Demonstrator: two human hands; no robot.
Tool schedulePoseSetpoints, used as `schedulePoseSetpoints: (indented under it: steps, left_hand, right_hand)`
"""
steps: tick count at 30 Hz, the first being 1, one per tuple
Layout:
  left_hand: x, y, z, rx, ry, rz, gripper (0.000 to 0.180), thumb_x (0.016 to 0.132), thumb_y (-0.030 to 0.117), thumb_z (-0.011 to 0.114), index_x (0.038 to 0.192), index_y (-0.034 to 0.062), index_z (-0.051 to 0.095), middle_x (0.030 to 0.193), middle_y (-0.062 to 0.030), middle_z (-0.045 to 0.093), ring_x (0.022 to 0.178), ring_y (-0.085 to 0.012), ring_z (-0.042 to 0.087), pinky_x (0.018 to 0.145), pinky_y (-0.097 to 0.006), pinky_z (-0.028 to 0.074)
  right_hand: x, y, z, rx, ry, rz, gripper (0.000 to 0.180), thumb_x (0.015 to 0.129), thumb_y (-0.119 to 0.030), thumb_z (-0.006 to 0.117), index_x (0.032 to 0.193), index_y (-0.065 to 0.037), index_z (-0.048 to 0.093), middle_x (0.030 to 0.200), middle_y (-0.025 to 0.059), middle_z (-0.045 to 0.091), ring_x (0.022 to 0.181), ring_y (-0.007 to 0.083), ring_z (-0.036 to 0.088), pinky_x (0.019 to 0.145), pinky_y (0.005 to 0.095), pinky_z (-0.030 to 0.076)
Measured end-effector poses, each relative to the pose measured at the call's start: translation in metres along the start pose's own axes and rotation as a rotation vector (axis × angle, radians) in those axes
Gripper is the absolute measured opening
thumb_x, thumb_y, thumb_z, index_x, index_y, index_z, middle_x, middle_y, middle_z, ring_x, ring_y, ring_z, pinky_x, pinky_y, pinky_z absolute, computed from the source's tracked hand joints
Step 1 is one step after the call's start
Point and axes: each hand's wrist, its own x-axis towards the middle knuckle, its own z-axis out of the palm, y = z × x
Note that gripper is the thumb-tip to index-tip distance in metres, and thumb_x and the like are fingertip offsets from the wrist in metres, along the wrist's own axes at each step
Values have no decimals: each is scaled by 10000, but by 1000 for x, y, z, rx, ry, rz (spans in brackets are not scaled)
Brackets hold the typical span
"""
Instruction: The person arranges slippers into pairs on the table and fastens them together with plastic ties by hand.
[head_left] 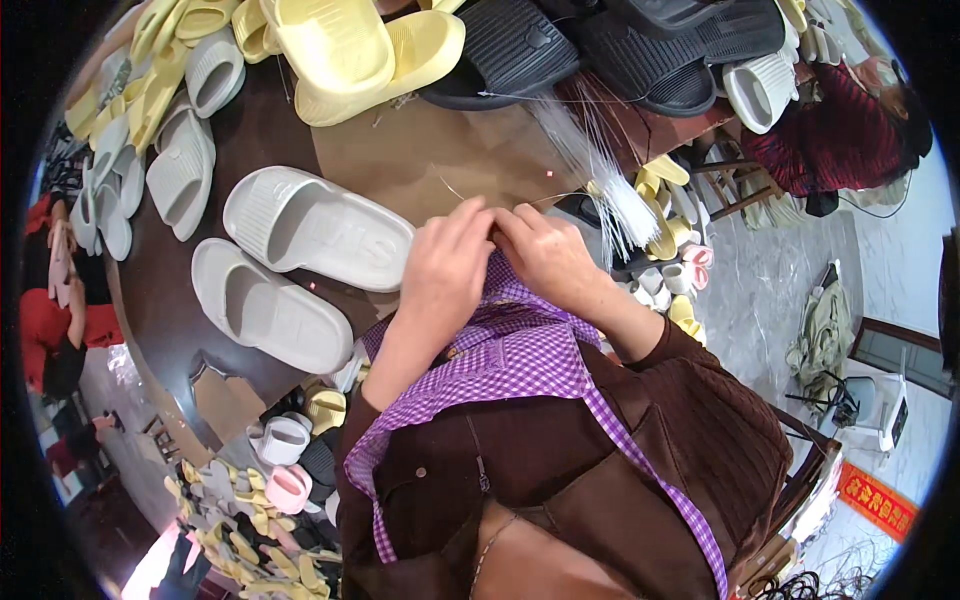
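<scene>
Left hand and right hand, fingertips closed together, apparently pinch a thin white plastic-looking strand, best worked with even tension.

Overall: bright, fairly even indoor light
Left hand, right hand: well lit, reasonably sharp
Grey slippers: soft shadows inside straps
White strands: near blown-out, fine ends hard to resolve
Table: faint sheen, left
Floor: pale reflections, right
Lower left: pinkish-white glare
Rim: black fisheye surround, bent edges, far-left detail soft
</scene>
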Motion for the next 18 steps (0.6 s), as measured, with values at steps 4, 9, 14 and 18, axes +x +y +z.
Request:
schedulePoseSetpoints:
  steps: [4, 9, 14, 18]
  left_hand:
    - [2, -2, 20, 61, -87, 78, 313, 760, 59, 617, 1061, -10, 561, 1083, -139, 556, 903, -297, 536, 773, -388, 425]
    - [2, -1, 24, 84, -114, 50, 280, 746, 58, 639, 1009, 11, 559, 967, -118, 531, 869, -293, 521, 746, -391, 409]
    - [1, 2, 29, 149, -117, 70, 197, 748, 62, 635, 922, 28, 549, 904, -109, 515, 817, -287, 508, 705, -389, 397]
    - [-1, 3, 31, 192, -165, 74, 155, 753, 59, 627, 874, 31, 533, 905, -113, 518, 811, -280, 503, 708, -388, 393]
  right_hand:
    - [-8, 10, 0, 16, -37, 6, 204, 787, -81, 622, 982, -31, 584, 766, 112, 561, 643, 300, 602, 551, 382, 487]
    - [-12, 15, -7, 103, 3, 19, 212, 779, -56, 626, 986, -25, 589, 785, 121, 570, 665, 310, 607, 573, 380, 496]
    - [-9, 24, -19, 163, 105, 43, 209, 772, -6, 621, 980, -12, 601, 842, 130, 593, 713, 315, 608, 611, 365, 505]
    - [-5, 33, -30, 111, 170, 43, 208, 768, 16, 615, 975, -9, 608, 908, 134, 606, 794, 311, 603, 676, 359, 503]
